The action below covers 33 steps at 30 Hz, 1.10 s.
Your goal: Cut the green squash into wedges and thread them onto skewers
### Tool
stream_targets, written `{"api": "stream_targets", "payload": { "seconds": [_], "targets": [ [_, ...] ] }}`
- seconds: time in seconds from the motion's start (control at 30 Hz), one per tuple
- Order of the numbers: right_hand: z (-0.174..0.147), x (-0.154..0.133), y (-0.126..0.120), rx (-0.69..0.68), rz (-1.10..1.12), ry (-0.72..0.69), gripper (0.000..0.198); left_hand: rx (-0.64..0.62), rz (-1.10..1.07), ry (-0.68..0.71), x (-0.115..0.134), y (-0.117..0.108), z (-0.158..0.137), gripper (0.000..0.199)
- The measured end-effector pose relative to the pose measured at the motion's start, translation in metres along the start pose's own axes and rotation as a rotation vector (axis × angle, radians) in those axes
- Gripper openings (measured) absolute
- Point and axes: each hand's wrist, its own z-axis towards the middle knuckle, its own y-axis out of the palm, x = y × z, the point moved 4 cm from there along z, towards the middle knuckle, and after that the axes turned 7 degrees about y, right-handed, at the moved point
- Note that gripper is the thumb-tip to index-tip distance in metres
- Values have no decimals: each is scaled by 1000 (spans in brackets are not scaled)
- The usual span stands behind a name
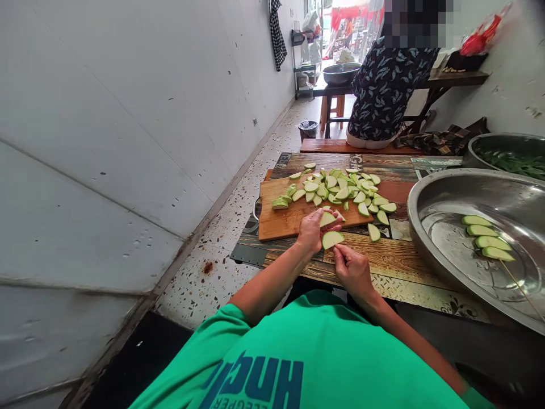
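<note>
My left hand (313, 230) is closed around pale green half-moon zucchini slices (327, 219), holding them over the near edge of the wooden cutting board (276, 224). Just in front of it, my right hand (353, 270) is closed, thumb and finger meeting at the lower edge of another zucchini slice (332, 240). Whether a stick lies inside that fist, I cannot tell. A loose pile of cut zucchini slices (340, 184) covers the far part of the board and spills off its right side. In the steel basin (419, 218) at the right lies a skewer (517, 278) threaded with several zucchini slices.
Behind the big basin stands another metal bowl (472, 150) with green leaves. The patterned table (400, 255) carries everything. Beyond it a person in a dark patterned shirt (387, 85) sits on a wooden bench (323, 146). A white wall (128, 113) runs along the left.
</note>
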Motion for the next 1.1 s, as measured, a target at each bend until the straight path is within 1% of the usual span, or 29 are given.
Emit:
{"api": "stream_targets", "payload": {
  "seconds": [0.37, 0.5, 0.57, 0.7, 0.8, 0.87, 0.93, 1.0, 1.03, 1.1],
  "targets": [
    [-1, 4, 6, 0, -37, -32, 30, 44, 25, 11, -1, -3, 1, 18],
    [-1, 7, 9, -12, -20, -16, 30, 48, 18, -14, -4, -6, 2, 18],
    [-1, 7, 9, -16, -23, -29, 29, 50, 18, -16, -5, -7, 2, 17],
    [0, 8, 12, -30, -10, -28, 29, 76, 12, -23, -6, -12, 5, 17],
    [5, 12, 13, -25, 7, -21, 29, 94, -22, -54, -6, -16, 7, 19],
    [11, 14, 13, 1, 12, -21, 28, 63, -61, -84, -8, -17, 5, 25],
    [18, 16, 14, 24, 15, -18, 28, -23, -93, -137, -11, -14, 1, 37],
    [23, 17, 15, 33, 12, -17, 28, -96, -109, -155, -12, -12, -4, 46],
    [24, 16, 15, 32, 14, -18, 28, -107, -109, -155, -12, -12, -5, 49],
    [24, 14, 16, 22, 33, -28, 27, -81, -103, -149, -8, -13, -5, 51]
  ]
}}
